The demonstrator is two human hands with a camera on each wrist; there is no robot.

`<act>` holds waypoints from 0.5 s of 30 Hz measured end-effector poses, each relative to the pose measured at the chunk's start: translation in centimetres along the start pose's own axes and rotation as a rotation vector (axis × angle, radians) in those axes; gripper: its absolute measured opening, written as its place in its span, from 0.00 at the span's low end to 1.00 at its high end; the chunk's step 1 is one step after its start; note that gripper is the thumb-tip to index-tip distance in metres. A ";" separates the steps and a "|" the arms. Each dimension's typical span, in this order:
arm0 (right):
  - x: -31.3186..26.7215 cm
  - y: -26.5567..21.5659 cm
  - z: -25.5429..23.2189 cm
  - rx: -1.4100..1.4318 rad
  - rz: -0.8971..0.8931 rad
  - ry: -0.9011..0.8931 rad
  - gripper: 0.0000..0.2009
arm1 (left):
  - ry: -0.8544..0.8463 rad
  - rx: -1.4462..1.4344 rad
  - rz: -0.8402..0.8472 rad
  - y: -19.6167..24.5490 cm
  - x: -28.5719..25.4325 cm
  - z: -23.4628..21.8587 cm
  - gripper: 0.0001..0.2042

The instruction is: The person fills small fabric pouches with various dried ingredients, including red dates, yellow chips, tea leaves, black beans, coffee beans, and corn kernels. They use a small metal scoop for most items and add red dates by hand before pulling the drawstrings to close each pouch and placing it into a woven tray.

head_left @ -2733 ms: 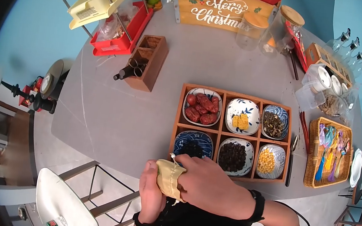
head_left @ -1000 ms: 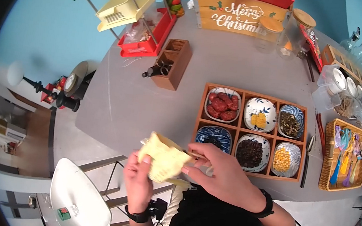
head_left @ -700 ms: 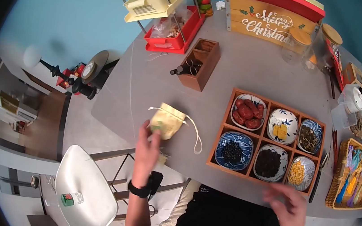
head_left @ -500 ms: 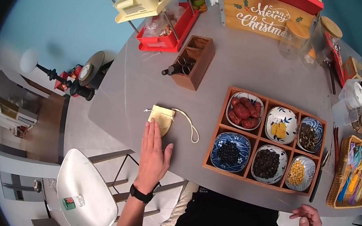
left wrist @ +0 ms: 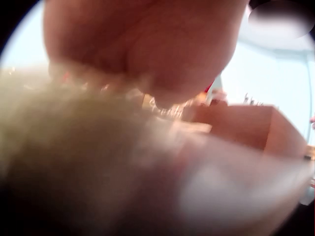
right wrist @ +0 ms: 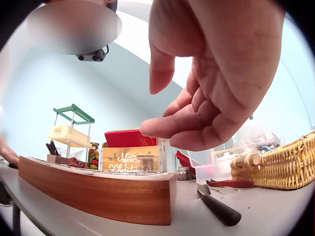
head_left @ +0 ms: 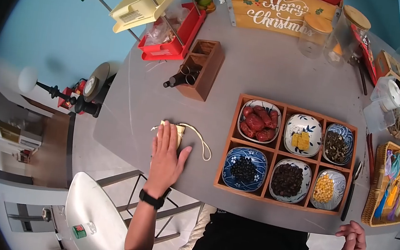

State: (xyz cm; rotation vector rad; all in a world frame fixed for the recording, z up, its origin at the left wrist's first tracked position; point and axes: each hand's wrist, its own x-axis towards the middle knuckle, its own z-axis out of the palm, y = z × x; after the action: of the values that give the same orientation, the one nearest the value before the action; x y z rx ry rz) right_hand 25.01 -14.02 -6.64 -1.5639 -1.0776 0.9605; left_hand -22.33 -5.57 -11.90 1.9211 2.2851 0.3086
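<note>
My left hand (head_left: 164, 164) lies flat, fingers straight, over a small pale-yellow drawstring pouch (head_left: 179, 135) on the grey table. The palm and fingers hide most of the pouch. Its cord (head_left: 204, 146) loops out to the right. In the left wrist view the palm (left wrist: 142, 44) fills the top, and the rest is blurred. Off the table's front edge at right, my right hand (head_left: 349, 249) hangs with loosely bent fingers and holds nothing. A divided wooden tray (head_left: 243, 196) stands between the hands, with dishes of red dates, yellow pieces, dried leaves, dark beans and corn kernels.
Right of the tray lies a dark-handled knife (right wrist: 221, 210), then a wicker basket (head_left: 368, 208) of tassels. Behind the pouch stands a wooden caddy (head_left: 211, 71). Farther back are a tiered rack (head_left: 139, 7), a Christmas crate (head_left: 269, 11) and lidded jars (head_left: 314, 39).
Earlier both hands held the pouch; now it lies on the table by the cord's loop, the left hand flat on it. The right hand has let go and moved right, off the edge.
</note>
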 end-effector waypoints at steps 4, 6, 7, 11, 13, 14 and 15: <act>-0.5 0.4 -1.2 -0.062 -0.001 0.100 0.14 | -0.098 0.078 0.044 -1.6 1.1 0.9 0.39; -0.6 0.5 -2.2 -0.049 0.041 0.107 0.14 | -0.085 0.039 0.100 -2.2 1.2 1.2 0.41; -0.5 0.0 -2.6 -0.024 0.081 0.175 0.12 | -0.080 0.069 0.093 -2.5 1.5 1.6 0.42; 1.2 -2.9 -6.3 -0.099 0.081 0.308 0.10 | -0.060 0.021 0.145 -3.4 2.0 1.4 0.40; 2.7 -4.2 -8.6 -0.273 0.049 0.331 0.11 | -0.084 0.081 0.114 -5.6 2.6 2.2 0.36; 3.7 -4.1 -10.0 -0.315 0.011 0.322 0.12 | -0.035 0.088 0.150 -6.0 3.2 1.9 0.34; 4.9 -4.2 -11.3 -0.458 0.024 0.306 0.13 | -0.031 0.075 0.195 -4.9 3.8 0.6 0.34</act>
State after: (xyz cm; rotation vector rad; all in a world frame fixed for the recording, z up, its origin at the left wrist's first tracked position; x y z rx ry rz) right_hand 36.21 -11.87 -0.43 -2.0202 -1.1075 0.4802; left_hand -27.54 -2.62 -13.58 2.1741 2.1227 0.2155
